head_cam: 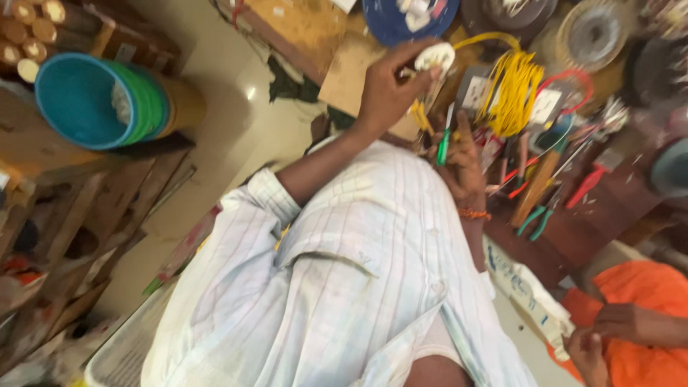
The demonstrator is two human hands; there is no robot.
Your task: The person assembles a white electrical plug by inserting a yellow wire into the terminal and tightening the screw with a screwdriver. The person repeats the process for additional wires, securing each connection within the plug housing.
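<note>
White round fitting [435,57]: small disc-shaped part, pinched in my left hand [387,89], thumb and fingertips closed on its rim, raised clear of the bench [609,208]. Grip state: narrow, holding the fitting.

Green-handled screwdriver [443,145]: slim tool, held in my right hand [462,168], fingers wrapped about the handle, just below the left grip and near the fitting. Whether its tip touches the fitting, I cannot tell; the spot is blurred. Grip state: closed round the handle.

Orange thread band [474,214]: on my right wrist, just behind that grip.

Yellow wire coil [512,89]: looped bundle, just beyond the left grip, one strand arching over toward the fitting.

Red wire loop [573,82]: past the yellow coil, well away from both grips.

Pliers with green handles [537,218]: lying on the bench beside the right grip, among other red-handled and wooden-handled tools.

Blue round tin [408,18]: above the left grip, on the bench.

Teal bucket [79,100]: nested with green ones, far off to the side of the left grip, by wooden framing.

Striped white shirt [344,287]: mine, sleeve rolled on the left arm.

Another person's hands [609,333]: in orange clothing, well apart from my right grip.
</note>
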